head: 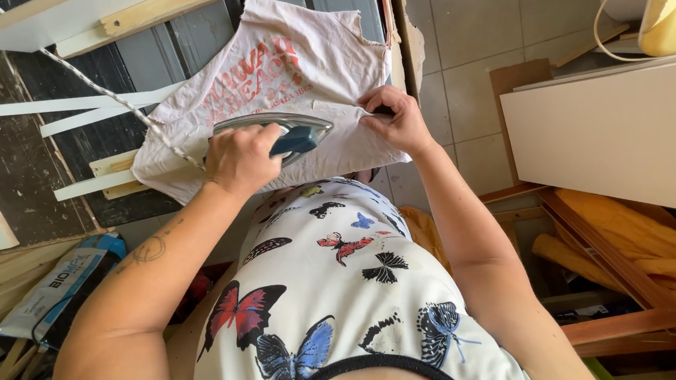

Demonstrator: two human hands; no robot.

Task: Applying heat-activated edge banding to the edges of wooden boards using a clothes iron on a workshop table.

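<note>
Butterfly-print top (346, 294): nearest the camera; I look down over it, both forearms stretching away from me toward the work surface.
Left hand (241, 158): fingers curled shut around the blue handle of the iron, knuckles up.
Iron (283, 127): sits flat on the cloth, soleplate down; I read its long axis as running left to right across my view, narrow end toward my right hand.
Cord (99, 90): braided, trailing from the iron up and away to the left.
Right hand (394, 121): fingers pressed down and pinched on the cloth's edge just beyond the iron's tip, near it but not touching it.
T-shirt (284, 59): pale pink with faded red lettering, spread flat; most of it lies beyond both hands, its near edge under them.
Key relation: the strip of cloth between iron tip and right fingertips is short, so my right hand is the one in the iron's line.
Board (166, 43): dark grey planks under the shirt.
Floor (474, 57): beige tiles to the right.
</note>
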